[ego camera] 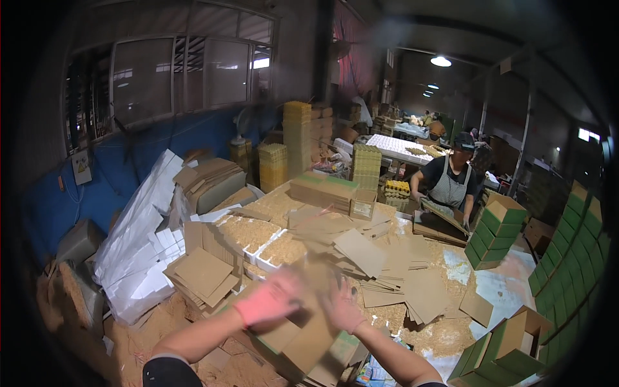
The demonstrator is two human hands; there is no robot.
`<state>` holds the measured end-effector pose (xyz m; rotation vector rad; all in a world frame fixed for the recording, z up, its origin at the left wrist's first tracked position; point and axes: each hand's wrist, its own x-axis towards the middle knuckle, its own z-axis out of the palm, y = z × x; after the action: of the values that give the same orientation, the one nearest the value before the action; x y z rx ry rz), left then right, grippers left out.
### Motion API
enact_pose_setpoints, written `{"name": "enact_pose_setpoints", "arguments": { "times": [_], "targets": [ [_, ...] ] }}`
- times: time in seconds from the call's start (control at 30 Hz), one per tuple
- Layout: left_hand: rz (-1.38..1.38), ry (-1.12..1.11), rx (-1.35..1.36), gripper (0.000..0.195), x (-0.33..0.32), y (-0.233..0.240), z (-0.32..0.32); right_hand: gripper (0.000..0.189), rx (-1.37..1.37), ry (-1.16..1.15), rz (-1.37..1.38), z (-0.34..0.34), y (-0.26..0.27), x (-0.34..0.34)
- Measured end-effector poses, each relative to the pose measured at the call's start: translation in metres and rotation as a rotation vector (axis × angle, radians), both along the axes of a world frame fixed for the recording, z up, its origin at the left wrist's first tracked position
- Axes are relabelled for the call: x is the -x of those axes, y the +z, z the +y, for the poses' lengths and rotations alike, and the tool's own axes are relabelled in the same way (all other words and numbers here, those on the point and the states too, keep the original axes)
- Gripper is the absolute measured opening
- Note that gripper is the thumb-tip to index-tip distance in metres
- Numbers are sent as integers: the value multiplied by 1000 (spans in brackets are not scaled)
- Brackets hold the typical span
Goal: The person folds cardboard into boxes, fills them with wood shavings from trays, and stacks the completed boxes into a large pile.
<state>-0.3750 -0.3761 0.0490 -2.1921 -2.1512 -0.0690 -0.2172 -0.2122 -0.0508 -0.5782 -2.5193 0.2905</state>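
Note:
My left hand [273, 295], in a pink work glove and blurred, is over a cardboard box [295, 334] close in front of me. My right hand [342, 302], also gloved, has its fingers apart and lies against the raised cardboard of the same box. Whether either hand grips the cardboard cannot be told. Flat cardboard sheets [362, 252] are spread on the table to the right of and beyond my hands. White foam trays [273, 249] full of wood shavings stand just beyond my left hand. A stack of square cardboard sheets [205, 271] is at the left.
Green and brown boxes [494, 232] are stacked at right, and an open box [520, 338] stands lower right. Across the table a person [454, 179] in a checked apron holds a tray. Plastic-wrapped white foam [140, 261] leans at left. Egg trays [366, 169] are piled behind the table.

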Motion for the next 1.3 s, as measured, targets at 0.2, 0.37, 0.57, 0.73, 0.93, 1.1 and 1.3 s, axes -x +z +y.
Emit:
{"name": "enact_pose_setpoints", "arguments": {
  "times": [0.2, 0.37, 0.57, 0.73, 0.93, 1.1, 1.3],
  "targets": [
    [-194, 177, 128, 89, -25, -78, -31, 56, 326, -89, 357, -38, -4, 32],
    [-682, 17, -58, 62, 69, -90, -54, 64, 719, -523, 291, -76, -64, -21],
    [-1735, 379, -306, 48, 103, -183, -124, 71, 939, -100, 321, -136, 2, 6],
    [-970, 151, 230, 42, 111, -274, -122, 65, 201, 453, -526, -123, 40, -23],
    [-1574, 373, -76, 35, 106, -118, -65, 46, 361, 596, -540, -126, 26, -17],
    [-1191, 543, 89, 37, 120, -143, -52, 37, 509, -115, 271, 28, 12, -102],
    [-1008, 613, 132, 43, 78, -115, 9, 78, 938, -561, -421, 200, -220, -207]
  ]
}}
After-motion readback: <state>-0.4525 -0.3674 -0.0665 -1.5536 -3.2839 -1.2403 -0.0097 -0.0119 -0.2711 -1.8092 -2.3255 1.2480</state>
